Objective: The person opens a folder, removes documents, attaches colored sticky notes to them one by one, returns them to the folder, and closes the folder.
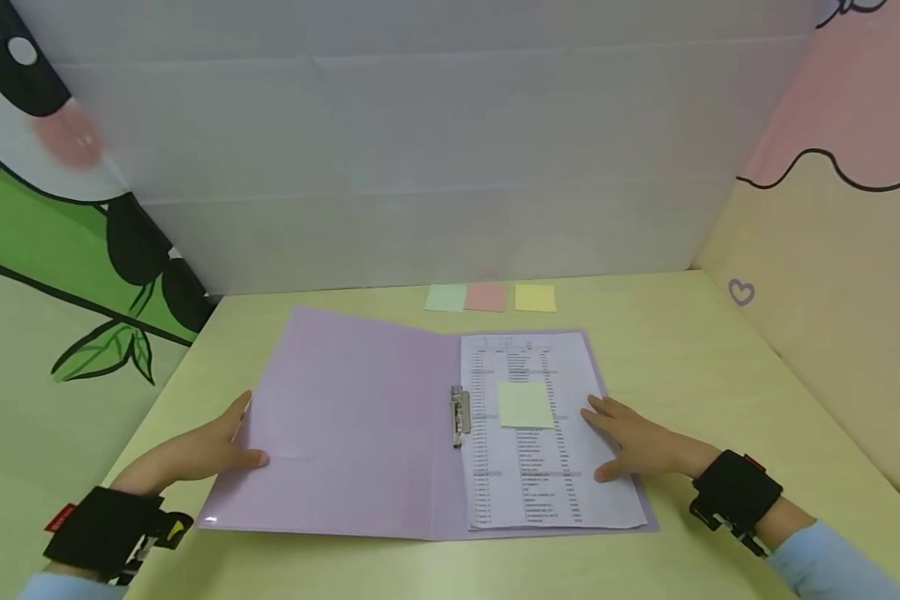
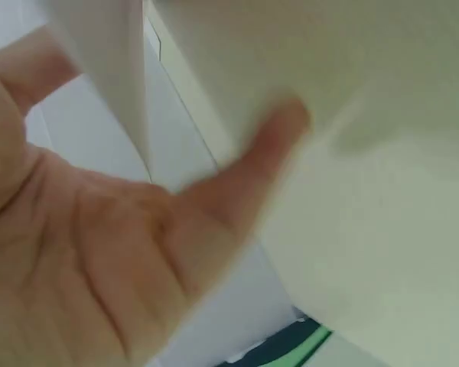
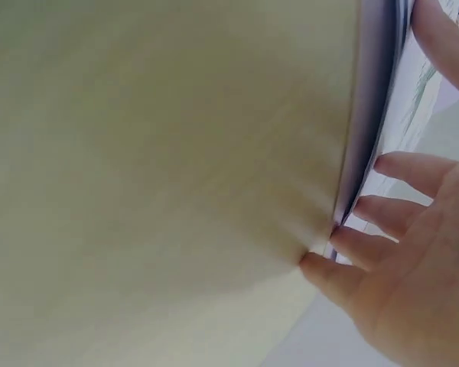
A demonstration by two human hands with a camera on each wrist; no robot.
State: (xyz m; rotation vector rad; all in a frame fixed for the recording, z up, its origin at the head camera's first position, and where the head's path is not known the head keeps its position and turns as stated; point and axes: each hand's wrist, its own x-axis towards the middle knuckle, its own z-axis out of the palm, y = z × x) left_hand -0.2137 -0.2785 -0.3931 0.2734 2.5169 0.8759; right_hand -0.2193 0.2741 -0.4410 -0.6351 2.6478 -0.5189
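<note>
A light purple folder (image 1: 345,433) lies spread open on the table, its left cover slightly raised at the outer edge. My left hand (image 1: 206,450) is at that edge, thumb over the cover; in the left wrist view the thumb and a straight finger (image 2: 252,168) are spread wide. On the folder's right side, a metal clip (image 1: 460,417) sits beside printed sheets (image 1: 487,492), which bear a pale green sticky note (image 1: 525,405). With fingers spread, my right hand (image 1: 645,442) touches the sheets and the folder's right edge. Its fingertips (image 3: 344,241) meet that edge in the right wrist view.
Green (image 1: 446,297), pink (image 1: 484,297) and yellow (image 1: 535,297) sticky notes line the back of the pale yellow table (image 1: 645,308). Behind them stands a grey-white panel (image 1: 450,167). Walls with cartoon drawings (image 1: 142,242) flank the table on both sides.
</note>
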